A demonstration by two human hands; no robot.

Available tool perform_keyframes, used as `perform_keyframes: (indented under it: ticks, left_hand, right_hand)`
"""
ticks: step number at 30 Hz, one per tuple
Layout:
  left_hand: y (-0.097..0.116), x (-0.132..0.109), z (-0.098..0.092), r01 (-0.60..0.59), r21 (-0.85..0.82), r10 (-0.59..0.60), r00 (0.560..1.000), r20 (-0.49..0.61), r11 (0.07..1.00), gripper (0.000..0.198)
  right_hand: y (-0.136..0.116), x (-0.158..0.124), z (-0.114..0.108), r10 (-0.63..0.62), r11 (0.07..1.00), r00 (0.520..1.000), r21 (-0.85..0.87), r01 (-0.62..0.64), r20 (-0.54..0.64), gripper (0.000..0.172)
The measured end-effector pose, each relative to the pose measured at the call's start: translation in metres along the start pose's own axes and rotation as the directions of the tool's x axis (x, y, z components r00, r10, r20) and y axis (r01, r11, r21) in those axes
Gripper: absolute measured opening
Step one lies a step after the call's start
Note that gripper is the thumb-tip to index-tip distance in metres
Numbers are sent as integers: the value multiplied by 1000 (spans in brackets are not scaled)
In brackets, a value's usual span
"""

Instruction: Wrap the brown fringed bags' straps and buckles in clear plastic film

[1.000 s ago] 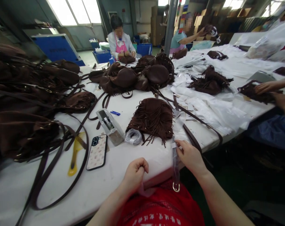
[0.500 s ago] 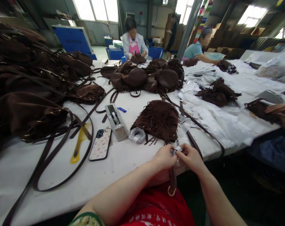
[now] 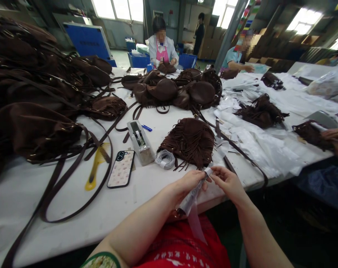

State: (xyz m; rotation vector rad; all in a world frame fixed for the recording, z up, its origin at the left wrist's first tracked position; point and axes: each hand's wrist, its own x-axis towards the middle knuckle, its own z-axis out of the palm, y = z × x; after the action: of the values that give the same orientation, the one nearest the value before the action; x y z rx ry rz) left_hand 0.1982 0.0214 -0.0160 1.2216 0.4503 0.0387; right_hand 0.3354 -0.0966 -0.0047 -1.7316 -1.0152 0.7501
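My left hand (image 3: 190, 181) is closed around a dark brown strap (image 3: 180, 212) sheathed in clear plastic film (image 3: 189, 201). The wrapped length slants down toward my lap, and a loose tail of film (image 3: 196, 225) hangs from it. A white paper band (image 3: 208, 171) sits at the upper end, by my left fingertips. My right hand (image 3: 227, 181) pinches at this same end; the exact bit between its fingers is too small to make out. Just beyond both hands lies a brown fringed bag (image 3: 190, 139), with a banded coil of clear strip (image 3: 165, 160) beside it.
To the left are a phone (image 3: 120, 169), a yellow comb (image 3: 93, 169), a tape dispenser (image 3: 141, 143) and a blue pen (image 3: 147, 128). Brown bags (image 3: 37, 130) pile up far left. White plastic sheets (image 3: 266, 149) cover the right side. Co-workers sit around the table.
The strap's buckle end hung straight down over my lap; now a film-covered length slants down-left from my hands, with a loose film tail showing. My right fingers have shifted slightly at the white band.
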Motion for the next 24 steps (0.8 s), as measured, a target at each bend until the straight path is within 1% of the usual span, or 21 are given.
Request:
perform_keyframes:
  ticks: [6,9,11,13,15,18,21,24]
  left_hand:
    - [-6,3,-1,10,-13,-10,1000,6,1000,39]
    - [-9,4,-2,2,-13,-2,1000,14,1000,40]
    - [-10,5,-2,-4,15,4,1000,4,1000,42]
    - [-9,5,-1,-2,49,2,1000,-4,999,41]
    - [-7,4,-1,10,47,-10,1000,-3,999,39]
    - [-3,2,-2,41,-14,-40,999,13,999,36]
    - [-2,1,-3,34,-28,-33,999,21,999,34]
    - [-4,2,-3,-12,24,12,1000,24,1000,35]
  right_hand:
    - [2,0,-2,-54,988,997,-150,45,-56,38]
    - [-1,-2,-2,-93,968,993,-240,72,-75,35]
    - [-3,-4,-1,-104,951,990,-300,71,-96,32]
    - [-4,-6,0,-111,936,987,-346,63,-119,31]
    - [-4,-7,0,-137,919,984,-386,82,-117,30]
    - [-6,-7,-1,-240,847,970,-497,186,-45,28]
    - [-11,-3,-5,-339,716,938,-625,310,77,26]
    - [-16,3,-8,-367,569,907,-722,394,205,26]
